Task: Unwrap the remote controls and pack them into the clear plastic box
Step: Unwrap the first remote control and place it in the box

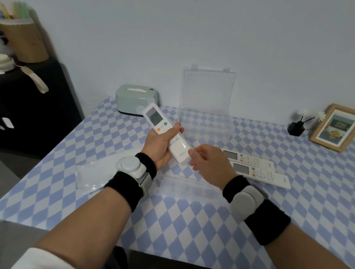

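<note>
My left hand (161,145) grips a white remote control (155,118) by its middle, holding it above the table with its screen end pointing up and away. A clear wrapper still sheathes it. My right hand (210,165) pinches the remote's near end. Two more white remotes (252,159) (267,176) lie side by side on the table just right of my right hand. The clear plastic box (200,185) stands open in the middle of the table, its lid (207,90) upright against the wall. An empty clear wrapper (93,175) lies to the left.
The table has a blue and white diamond cloth (188,218). A pale green tissue box (136,99) stands at the back left. A small black vase with white flowers (296,128) and a wooden picture frame (339,127) stand at the back right. A dark cabinet (28,104) is to the left.
</note>
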The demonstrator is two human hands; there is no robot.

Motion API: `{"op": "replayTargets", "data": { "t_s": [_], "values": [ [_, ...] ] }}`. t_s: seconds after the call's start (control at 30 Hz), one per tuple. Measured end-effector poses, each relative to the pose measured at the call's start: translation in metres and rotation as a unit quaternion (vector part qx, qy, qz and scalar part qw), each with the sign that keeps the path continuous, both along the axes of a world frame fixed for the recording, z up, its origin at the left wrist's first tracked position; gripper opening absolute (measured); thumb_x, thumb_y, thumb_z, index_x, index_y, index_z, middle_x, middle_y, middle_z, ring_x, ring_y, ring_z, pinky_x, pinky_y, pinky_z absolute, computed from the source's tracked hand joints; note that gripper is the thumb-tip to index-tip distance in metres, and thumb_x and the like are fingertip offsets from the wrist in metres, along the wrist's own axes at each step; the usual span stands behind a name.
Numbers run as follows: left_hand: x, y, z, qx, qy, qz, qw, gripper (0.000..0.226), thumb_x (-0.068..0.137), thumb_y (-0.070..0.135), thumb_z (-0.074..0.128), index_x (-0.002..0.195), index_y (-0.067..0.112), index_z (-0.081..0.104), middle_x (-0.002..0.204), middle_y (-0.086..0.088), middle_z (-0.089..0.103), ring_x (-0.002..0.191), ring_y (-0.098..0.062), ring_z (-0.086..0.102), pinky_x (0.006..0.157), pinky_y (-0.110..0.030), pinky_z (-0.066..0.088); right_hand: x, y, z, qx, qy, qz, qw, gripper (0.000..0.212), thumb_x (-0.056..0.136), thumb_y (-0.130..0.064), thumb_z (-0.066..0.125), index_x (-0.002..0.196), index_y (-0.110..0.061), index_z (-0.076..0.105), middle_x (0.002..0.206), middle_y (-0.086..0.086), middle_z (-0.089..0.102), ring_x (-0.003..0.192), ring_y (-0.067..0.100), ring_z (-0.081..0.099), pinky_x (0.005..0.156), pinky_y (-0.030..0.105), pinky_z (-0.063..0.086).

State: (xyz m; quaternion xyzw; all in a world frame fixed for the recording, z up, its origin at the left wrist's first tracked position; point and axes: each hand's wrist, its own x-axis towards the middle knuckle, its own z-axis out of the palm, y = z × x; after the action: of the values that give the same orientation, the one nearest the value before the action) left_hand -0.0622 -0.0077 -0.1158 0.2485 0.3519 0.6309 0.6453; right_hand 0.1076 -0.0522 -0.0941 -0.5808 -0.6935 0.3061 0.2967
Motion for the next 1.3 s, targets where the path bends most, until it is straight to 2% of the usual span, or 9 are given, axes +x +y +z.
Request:
{"op": "replayTargets", "data": {
  "t_s": [0.13,0.3,0.43,0.53,0.67,0.9,1.0,1.1,1.3],
  "values": [
    [-0.003,0.001,-0.004,0.015,0.045,0.005,0.999,0.046,0.088,0.0,0.077,0.13,0.0,0.058,0.111,-0.016,0.07,0.102,-0.028,0.071,0.094,-0.051,0.059,0.002,0.004,0.0,0.041,-0.103,0.079,0.991,0.033,0.098,-0.033,0.059,0.075,-0.01,0.061,0.064,-0.002,0.072,0.059,0.012,0.066,0.069,0.035,0.054],
    [-0.001,0.001,-0.003,-0.019,0.056,0.054,0.997,0.035,0.088,-0.005,0.074,0.12,0.003,0.062,0.101,-0.013,0.07,0.083,-0.024,0.073,0.073,-0.034,0.061,-0.006,-0.005,0.003,0.169,-0.222,0.135,0.951,0.039,0.102,-0.03,0.051,0.069,-0.011,0.044,0.061,0.001,0.049,0.058,0.022,0.044,0.064,0.042,0.043],
    [0.005,-0.003,0.0,-0.002,0.039,0.068,0.997,0.032,0.091,-0.005,0.071,0.118,0.006,0.059,0.101,-0.013,0.068,0.083,-0.022,0.071,0.075,-0.032,0.061,0.007,-0.008,0.002,0.124,-0.096,0.074,0.985,0.041,0.099,-0.027,0.052,0.067,-0.002,0.049,0.058,0.011,0.06,0.057,0.03,0.055,0.064,0.046,0.048],
    [0.011,-0.009,0.008,0.005,0.004,0.045,0.999,0.026,0.099,0.014,0.067,0.121,0.006,0.056,0.098,-0.013,0.065,0.081,-0.021,0.068,0.077,-0.032,0.063,0.011,-0.009,0.003,0.056,-0.015,0.0,0.998,0.044,0.097,-0.049,0.049,0.074,-0.012,0.058,0.065,0.006,0.068,0.06,0.025,0.065,0.061,0.04,0.053],
    [0.027,-0.018,0.017,-0.071,-0.024,-0.014,0.997,0.069,0.101,0.061,0.044,0.132,0.002,0.061,0.112,-0.013,0.072,0.096,-0.024,0.072,0.093,-0.038,0.06,0.016,-0.01,-0.001,-0.036,0.039,0.028,0.998,0.029,0.097,-0.045,0.056,0.092,-0.017,0.062,0.078,0.001,0.074,0.058,0.011,0.071,0.048,0.027,0.053],
    [0.043,-0.026,0.023,-0.103,-0.023,-0.009,0.994,0.066,0.105,0.059,0.036,0.114,0.003,0.071,0.094,-0.01,0.076,0.08,-0.02,0.075,0.08,-0.034,0.062,0.023,-0.02,-0.007,0.109,-0.093,0.036,0.989,0.029,0.104,-0.032,0.047,0.084,-0.011,0.052,0.076,0.005,0.068,0.068,0.024,0.069,0.063,0.047,0.052],
    [0.042,-0.027,0.025,-0.106,-0.041,-0.002,0.993,0.06,0.105,0.058,0.04,0.107,0.004,0.068,0.084,-0.008,0.071,0.072,-0.019,0.071,0.077,-0.034,0.059,0.021,-0.026,-0.009,0.185,-0.097,0.034,0.977,0.021,0.1,-0.037,0.054,0.099,-0.016,0.053,0.089,0.001,0.066,0.075,0.021,0.063,0.064,0.04,0.05],
    [0.039,-0.025,0.03,-0.105,-0.08,-0.005,0.991,0.062,0.103,0.062,0.041,0.114,0.005,0.061,0.084,-0.009,0.067,0.077,-0.021,0.065,0.086,-0.037,0.055,0.017,-0.032,-0.011,0.213,-0.083,0.074,0.971,0.038,0.086,-0.048,0.07,0.111,-0.023,0.058,0.109,-0.004,0.056,0.085,0.014,0.057,0.067,0.023,0.045],
    [0.043,-0.02,0.025,-0.098,-0.074,0.049,0.991,0.042,0.106,0.053,0.042,0.123,0.016,0.054,0.096,-0.012,0.065,0.084,-0.024,0.068,0.087,-0.046,0.059,0.012,-0.032,-0.02,0.162,-0.13,0.074,0.975,0.013,0.09,-0.024,0.072,0.091,-0.016,0.063,0.136,0.008,0.046,0.124,0.025,0.044,0.093,0.022,0.034]
  ]
}}
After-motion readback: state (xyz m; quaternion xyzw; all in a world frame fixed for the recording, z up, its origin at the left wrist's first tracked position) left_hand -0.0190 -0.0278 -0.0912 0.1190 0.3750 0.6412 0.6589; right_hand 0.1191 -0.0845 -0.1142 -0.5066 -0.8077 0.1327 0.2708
